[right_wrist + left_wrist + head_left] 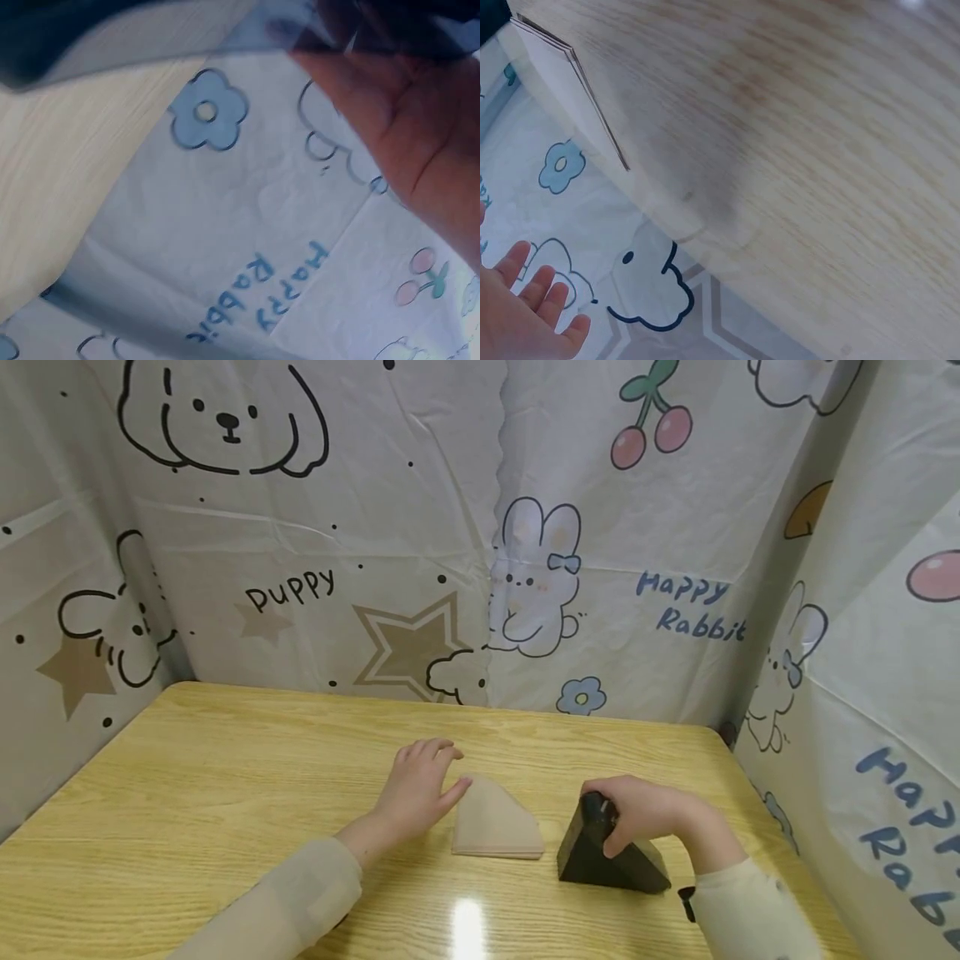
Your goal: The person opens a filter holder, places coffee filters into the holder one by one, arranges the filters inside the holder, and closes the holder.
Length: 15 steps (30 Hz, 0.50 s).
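Observation:
A thin stack of tan cone-shaped coffee filter papers (497,828) lies on the wooden table in front of me. My left hand (420,787) is beside its upper left edge, fingers relaxed and thumb near the paper; whether the thumb touches it I cannot tell. In the left wrist view, that hand (525,319) holds nothing and the stack (562,86) appears apart from it. To the right, my right hand (648,814) grips the top of a black wedge-shaped filter holder (603,862). The right wrist view shows the holder's dark, see-through side (150,45); the gripping fingertips are partly hidden.
The yellow wood-grain table (225,785) extends left of the hands. White printed cloth (405,527) hangs behind it and along both sides. A small black item (687,903) shows by the right sleeve.

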Tool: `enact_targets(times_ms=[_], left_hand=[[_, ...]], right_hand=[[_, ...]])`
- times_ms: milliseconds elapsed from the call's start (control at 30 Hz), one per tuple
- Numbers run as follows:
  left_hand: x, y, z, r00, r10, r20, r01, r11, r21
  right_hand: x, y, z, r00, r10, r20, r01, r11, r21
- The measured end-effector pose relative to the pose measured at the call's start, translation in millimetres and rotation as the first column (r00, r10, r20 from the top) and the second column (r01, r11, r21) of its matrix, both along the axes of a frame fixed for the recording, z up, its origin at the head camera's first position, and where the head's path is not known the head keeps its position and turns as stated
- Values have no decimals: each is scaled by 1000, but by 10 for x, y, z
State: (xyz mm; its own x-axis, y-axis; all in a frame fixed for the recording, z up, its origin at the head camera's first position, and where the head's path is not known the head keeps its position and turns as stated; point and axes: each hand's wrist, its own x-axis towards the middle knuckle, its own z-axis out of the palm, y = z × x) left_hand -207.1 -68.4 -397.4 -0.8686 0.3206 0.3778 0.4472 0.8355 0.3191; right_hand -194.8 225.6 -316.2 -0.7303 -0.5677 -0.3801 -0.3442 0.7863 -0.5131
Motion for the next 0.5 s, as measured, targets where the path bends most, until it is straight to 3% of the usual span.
enact_targets(times_ms=[133, 233, 333, 500], left_hand=[[-13, 5, 15, 1000, -3, 1, 3, 1000, -5], [-18, -4, 23, 1000, 5, 5, -5, 1000, -10], [-17, -16, 26, 1000, 9, 10, -9, 1000, -9], [-15, -25, 22, 1000, 12, 11, -12, 1000, -15]], right_hand=[[101, -173, 7, 992, 121, 26, -120, 992, -31], [163, -332, -26, 982, 185, -49, -187, 982, -39], [193, -460, -60, 972, 201, -122, -206, 978, -27], [181, -572, -80, 971, 192, -143, -198, 980, -28]])
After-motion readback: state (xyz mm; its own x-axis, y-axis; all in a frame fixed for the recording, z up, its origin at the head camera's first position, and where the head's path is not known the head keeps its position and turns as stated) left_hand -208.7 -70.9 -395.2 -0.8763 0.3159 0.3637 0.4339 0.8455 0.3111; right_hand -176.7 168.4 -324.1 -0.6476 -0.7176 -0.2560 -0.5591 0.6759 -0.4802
